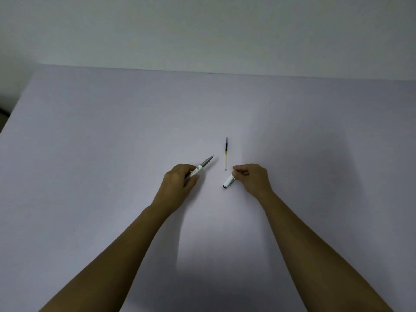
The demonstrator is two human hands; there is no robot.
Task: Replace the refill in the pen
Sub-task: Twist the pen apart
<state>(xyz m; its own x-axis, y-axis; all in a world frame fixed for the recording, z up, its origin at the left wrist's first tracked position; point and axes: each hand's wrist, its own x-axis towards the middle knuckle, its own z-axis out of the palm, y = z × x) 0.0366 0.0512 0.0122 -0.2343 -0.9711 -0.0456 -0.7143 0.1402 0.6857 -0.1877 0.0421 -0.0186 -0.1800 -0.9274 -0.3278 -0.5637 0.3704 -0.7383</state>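
Observation:
My left hand (179, 184) grips a white pen (201, 167) by its barrel; the grey grip and tip point up and to the right. My right hand (252, 179) pinches one end of the white pen cap (229, 181), whose dark end points down-left, just over the table. A loose refill (226, 153) lies on the table between and beyond the two hands, tip pointing away from me, with a dark upper section, a yellowish band and a clear lower tube.
The work surface is a pale lavender table (112, 154). Its far edge meets a white wall (202, 30). The table's left edge runs diagonally at the far left of the view.

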